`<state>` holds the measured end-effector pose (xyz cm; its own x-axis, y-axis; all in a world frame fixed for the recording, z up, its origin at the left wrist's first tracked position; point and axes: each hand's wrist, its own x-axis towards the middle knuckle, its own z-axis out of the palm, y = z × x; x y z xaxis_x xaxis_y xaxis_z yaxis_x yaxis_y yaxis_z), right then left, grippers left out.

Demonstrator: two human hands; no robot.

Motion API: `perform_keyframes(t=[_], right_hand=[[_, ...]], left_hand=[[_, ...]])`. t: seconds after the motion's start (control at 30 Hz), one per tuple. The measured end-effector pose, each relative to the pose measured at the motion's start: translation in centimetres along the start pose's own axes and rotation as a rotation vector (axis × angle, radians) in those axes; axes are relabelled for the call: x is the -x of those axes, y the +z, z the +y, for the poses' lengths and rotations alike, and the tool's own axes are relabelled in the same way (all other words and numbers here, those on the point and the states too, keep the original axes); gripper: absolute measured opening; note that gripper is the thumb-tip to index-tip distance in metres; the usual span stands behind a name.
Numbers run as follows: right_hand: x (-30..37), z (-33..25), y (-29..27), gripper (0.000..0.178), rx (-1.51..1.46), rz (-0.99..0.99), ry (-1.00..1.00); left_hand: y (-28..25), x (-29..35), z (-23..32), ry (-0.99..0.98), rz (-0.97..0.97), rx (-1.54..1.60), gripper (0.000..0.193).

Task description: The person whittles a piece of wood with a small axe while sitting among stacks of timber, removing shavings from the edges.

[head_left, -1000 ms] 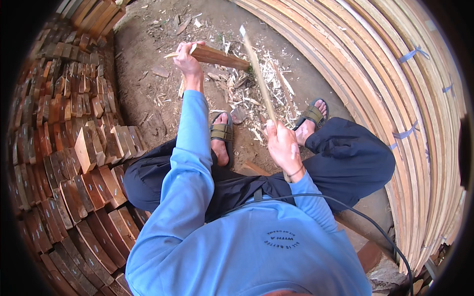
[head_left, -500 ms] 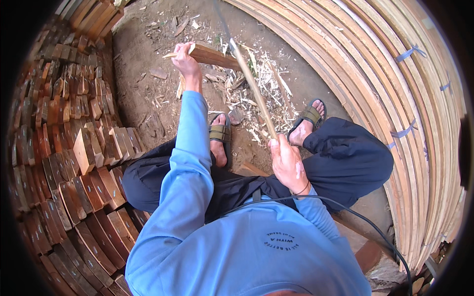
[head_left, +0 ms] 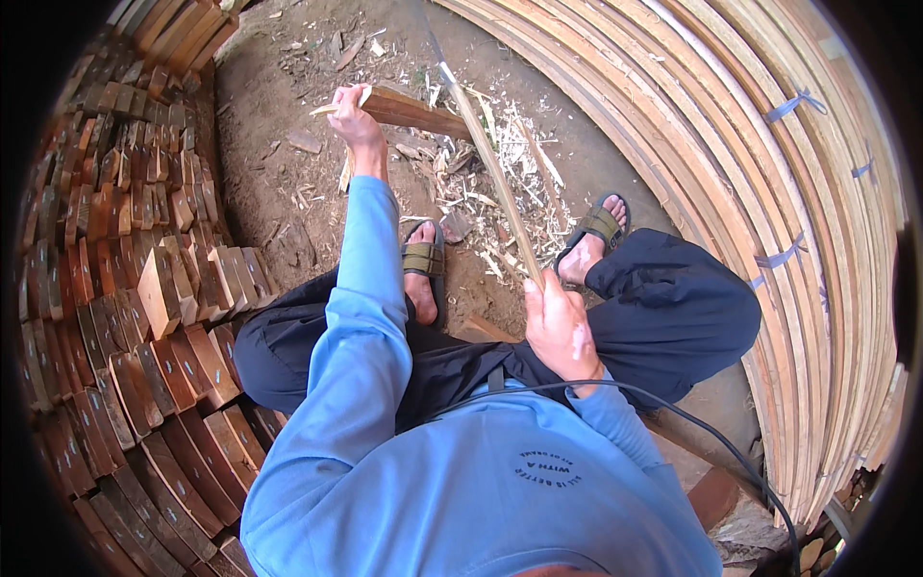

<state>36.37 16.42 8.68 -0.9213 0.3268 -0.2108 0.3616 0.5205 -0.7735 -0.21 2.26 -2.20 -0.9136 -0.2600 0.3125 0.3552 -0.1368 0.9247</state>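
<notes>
Basically, head cam only (12 = away from the body): L hand (head_left: 357,125) is out front near 11 o'clock, fingers closed round the near end of a brown wood block (head_left: 420,112). Block lies at approx 3 o'clock from that hand, long axis running just under 10 to just under 4. A pale strip (head_left: 322,111) pokes out of the same grip toward 9; can't tell if it's part of the block.

R hand (head_left: 562,332) is back by the knees, wrapped round the butt of a long wooden handle (head_left: 494,173) w/ a thin, blurred blade (head_left: 436,48) at its far end. Handle axis = approx 5 to 11, so it crosses the block's line at the block's free end; can't tell if they touch. From R hand the block is at 11, well apart; L hand is obv. the nearer one.

Shavings (head_left: 531,159) on the ground, approx 4 o'clock from the block, btwn it & the sandals (head_left: 423,258). Stacked boards (head_left: 173,361) at 9, long boards (head_left: 673,125) at 1–4.
</notes>
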Motion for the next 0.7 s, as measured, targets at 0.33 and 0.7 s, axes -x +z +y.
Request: perform_keyframes(t=[0.33, 0.7], right_hand=[[-1.7, 0.0, -0.2, 0.026, -0.03, 0.026, 0.004], [-3.2, 3.4, 1.4, 0.044, -0.271, 0.004, 0.057]], left_hand=[[-1.2, -0.8, -0.9, 0.017, 0.009, -0.008, 0.021], [-0.9, -0.2, -0.5, 0.014, -0.003, -0.042, 0.021]])
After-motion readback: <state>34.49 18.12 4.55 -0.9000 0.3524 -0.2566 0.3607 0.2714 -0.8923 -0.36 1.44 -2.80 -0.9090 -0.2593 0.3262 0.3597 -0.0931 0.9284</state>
